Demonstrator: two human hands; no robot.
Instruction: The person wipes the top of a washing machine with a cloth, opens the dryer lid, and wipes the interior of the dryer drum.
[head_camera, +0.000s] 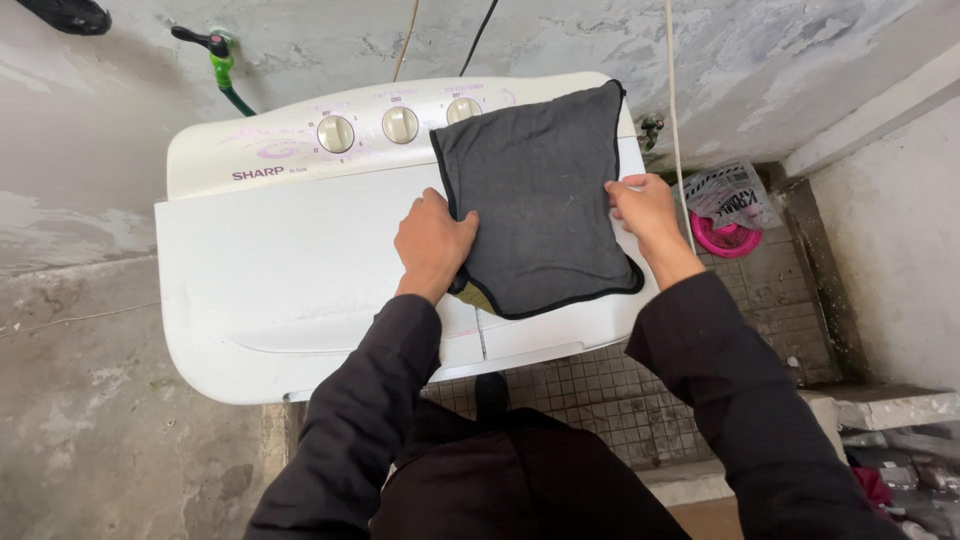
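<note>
Here, item by item, is what I logged from the head camera. One dark grey cloth (540, 190), folded flat with a black bound edge, lay on the closed white lid of a twin-tub washing machine (290, 280), its far corner overlapping the control panel and part-covering the third of three round cream dials (336, 133). A sliver of yellowish fabric (478, 296) showed beneath its near left corner. My left hand (433, 240) rested flat on the cloth's left edge, fingers together and curled over the hem, pinching nothing that I could make out. My right hand (645, 208) pressed on the right edge, fingertips tucked at the hem; whether it gripped the cloth I could not tell. Both arms wore black sleeves. Beyond the machine: a green hose fitting with a black tap handle (215, 50) on the stained concrete wall, cords hanging down it. To the right, on the small-tiled floor, a pink round plastic item (724, 240) under a crumpled printed bag (733, 193).
</note>
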